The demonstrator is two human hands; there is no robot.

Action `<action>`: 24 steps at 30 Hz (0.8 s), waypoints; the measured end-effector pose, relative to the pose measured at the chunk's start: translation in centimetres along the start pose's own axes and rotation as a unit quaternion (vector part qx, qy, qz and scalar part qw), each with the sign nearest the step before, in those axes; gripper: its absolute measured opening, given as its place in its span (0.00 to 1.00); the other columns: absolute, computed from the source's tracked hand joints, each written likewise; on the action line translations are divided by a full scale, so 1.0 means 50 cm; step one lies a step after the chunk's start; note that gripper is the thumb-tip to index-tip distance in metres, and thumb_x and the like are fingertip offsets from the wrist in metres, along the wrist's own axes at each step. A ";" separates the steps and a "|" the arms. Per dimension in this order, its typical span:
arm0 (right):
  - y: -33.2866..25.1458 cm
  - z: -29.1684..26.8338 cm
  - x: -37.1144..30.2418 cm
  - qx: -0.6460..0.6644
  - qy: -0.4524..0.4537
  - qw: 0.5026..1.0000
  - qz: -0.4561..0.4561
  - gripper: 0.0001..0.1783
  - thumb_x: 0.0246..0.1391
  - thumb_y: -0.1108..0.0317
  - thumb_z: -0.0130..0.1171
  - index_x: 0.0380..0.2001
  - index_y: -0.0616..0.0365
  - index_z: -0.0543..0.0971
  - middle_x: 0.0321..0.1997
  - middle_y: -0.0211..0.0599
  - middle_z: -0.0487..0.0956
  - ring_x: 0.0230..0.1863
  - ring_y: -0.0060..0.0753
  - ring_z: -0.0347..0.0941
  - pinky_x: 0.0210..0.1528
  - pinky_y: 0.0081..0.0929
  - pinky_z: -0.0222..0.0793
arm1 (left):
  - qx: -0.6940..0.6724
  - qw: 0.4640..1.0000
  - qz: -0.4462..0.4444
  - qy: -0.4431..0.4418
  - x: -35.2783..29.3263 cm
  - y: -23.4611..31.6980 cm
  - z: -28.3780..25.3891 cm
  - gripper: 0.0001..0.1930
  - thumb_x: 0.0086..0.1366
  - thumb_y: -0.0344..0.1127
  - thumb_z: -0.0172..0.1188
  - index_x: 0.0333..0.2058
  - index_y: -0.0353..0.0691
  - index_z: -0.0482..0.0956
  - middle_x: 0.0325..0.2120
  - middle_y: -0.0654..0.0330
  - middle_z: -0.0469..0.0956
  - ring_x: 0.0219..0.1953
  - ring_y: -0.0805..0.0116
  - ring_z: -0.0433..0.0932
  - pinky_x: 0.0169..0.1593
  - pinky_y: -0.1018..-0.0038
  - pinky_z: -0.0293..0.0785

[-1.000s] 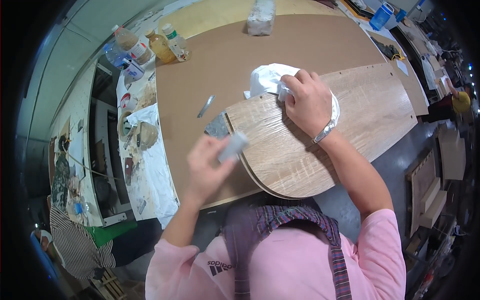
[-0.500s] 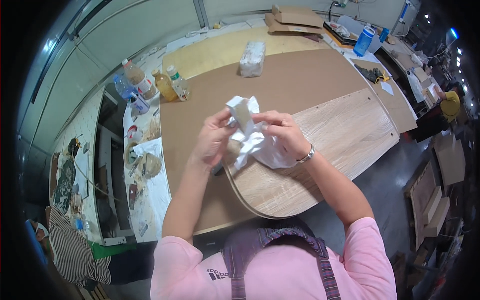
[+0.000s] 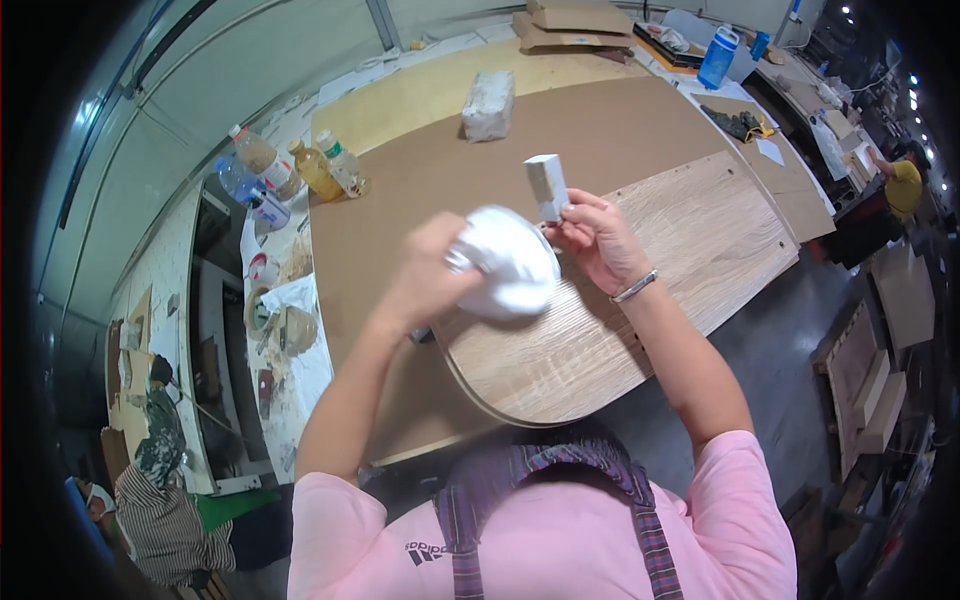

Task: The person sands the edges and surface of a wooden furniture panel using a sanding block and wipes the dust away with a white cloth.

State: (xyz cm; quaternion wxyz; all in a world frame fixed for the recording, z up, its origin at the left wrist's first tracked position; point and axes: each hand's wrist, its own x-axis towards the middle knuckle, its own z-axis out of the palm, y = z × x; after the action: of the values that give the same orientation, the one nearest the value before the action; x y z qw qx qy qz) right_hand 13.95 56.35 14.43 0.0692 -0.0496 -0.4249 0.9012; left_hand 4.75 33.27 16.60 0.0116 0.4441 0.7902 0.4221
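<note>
Between the thumb and fingers of my right hand [image 3: 600,240] a small white-and-grey rectangular block [image 3: 545,186] stands upright. My left hand [image 3: 440,270], smeared by motion, grips a crumpled white sheet [image 3: 508,270]; whether it is paper, cloth or thin plastic I cannot make out. The sheet is apart from the block and hangs over the rounded end of a wood-grain panel [image 3: 620,290]. That panel lies on the brown-topped table beneath both hands, with small dark holes near its far edge.
A white wrapped brick-shaped bundle [image 3: 488,106] stands on the brown tabletop [image 3: 420,180]. Several bottles, one of them amber [image 3: 315,170], line the left edge. Flattened cardboard [image 3: 575,28] and a blue water bottle [image 3: 718,58] are at the back. Other people are at both sides.
Both hands were together on the white sheet and block. Now they have parted: the right hand has the block, raised to the right, and the left has pulled the sheet away.
</note>
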 end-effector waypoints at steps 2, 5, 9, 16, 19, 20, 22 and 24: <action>0.016 -0.037 -0.008 -0.009 0.060 0.998 -0.015 0.14 0.54 0.75 0.57 0.45 0.68 0.74 0.39 0.37 0.77 0.36 0.24 0.76 0.42 0.24 0.77 | -0.014 0.996 -0.049 0.066 -0.010 0.043 -0.043 0.21 0.46 0.32 0.68 0.41 0.34 0.76 0.35 0.47 0.79 0.41 0.52 0.80 0.43 0.63 0.76; 0.037 -0.024 -0.003 -0.036 0.110 0.992 -0.044 0.10 0.52 0.74 0.58 0.39 0.63 0.73 0.36 0.34 0.76 0.31 0.22 0.73 0.37 0.25 0.77 | 0.025 0.991 0.103 0.084 -0.107 0.098 -0.042 0.22 0.47 0.32 0.69 0.44 0.38 0.78 0.39 0.52 0.80 0.44 0.53 0.80 0.48 0.60 0.75; 0.062 -0.011 0.000 -0.137 0.116 0.980 -0.090 0.13 0.47 0.73 0.58 0.39 0.61 0.72 0.35 0.32 0.75 0.30 0.23 0.73 0.32 0.22 0.72 | 0.150 0.970 0.169 -0.087 -0.218 0.067 0.012 0.23 0.42 0.27 0.66 0.41 0.51 0.84 0.44 0.54 0.79 0.44 0.53 0.79 0.49 0.62 0.75; 0.059 -0.024 -0.006 -0.119 0.108 0.980 -0.117 0.14 0.50 0.74 0.54 0.42 0.62 0.72 0.33 0.33 0.74 0.29 0.23 0.72 0.31 0.21 0.70 | 0.210 0.965 0.092 0.130 -0.187 -0.019 -0.026 0.20 0.43 0.27 0.65 0.38 0.51 0.85 0.40 0.55 0.79 0.42 0.55 0.78 0.43 0.61 0.74; 0.061 -0.018 -0.005 -0.119 0.094 0.983 -0.105 0.15 0.48 0.72 0.56 0.41 0.63 0.75 0.33 0.31 0.76 0.28 0.21 0.71 0.30 0.21 0.70 | 0.211 0.964 0.163 0.019 -0.225 -0.006 -0.002 0.20 0.46 0.28 0.62 0.39 0.56 0.86 0.37 0.57 0.78 0.41 0.57 0.77 0.42 0.63 0.73; 0.066 -0.009 -0.005 -0.118 0.089 0.984 -0.099 0.15 0.48 0.72 0.56 0.41 0.63 0.75 0.33 0.31 0.76 0.28 0.21 0.71 0.30 0.21 0.70 | 0.248 0.957 0.136 0.065 -0.221 -0.032 -0.004 0.19 0.46 0.29 0.62 0.38 0.55 0.86 0.37 0.57 0.77 0.40 0.57 0.76 0.41 0.64 0.72; 0.060 -0.001 -0.006 -0.106 0.087 0.986 -0.099 0.15 0.49 0.73 0.55 0.41 0.65 0.76 0.32 0.31 0.77 0.27 0.21 0.71 0.29 0.20 0.70 | 0.305 0.939 0.061 0.146 -0.186 -0.066 -0.034 0.18 0.45 0.29 0.62 0.37 0.52 0.86 0.36 0.56 0.77 0.37 0.56 0.75 0.39 0.63 0.71; 0.062 -0.010 -0.001 -0.106 0.089 0.985 -0.101 0.15 0.49 0.72 0.55 0.42 0.65 0.76 0.32 0.31 0.77 0.27 0.21 0.72 0.29 0.19 0.70 | 0.265 0.940 0.061 0.205 -0.168 -0.080 -0.054 0.18 0.42 0.29 0.62 0.36 0.51 0.86 0.35 0.56 0.76 0.36 0.55 0.74 0.38 0.62 0.70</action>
State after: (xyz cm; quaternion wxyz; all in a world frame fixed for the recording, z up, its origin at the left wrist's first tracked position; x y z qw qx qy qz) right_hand 13.81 54.78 11.72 0.1915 -0.0941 -0.5133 0.8312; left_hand 6.00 24.52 12.63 -0.2942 0.3825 0.8301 0.2793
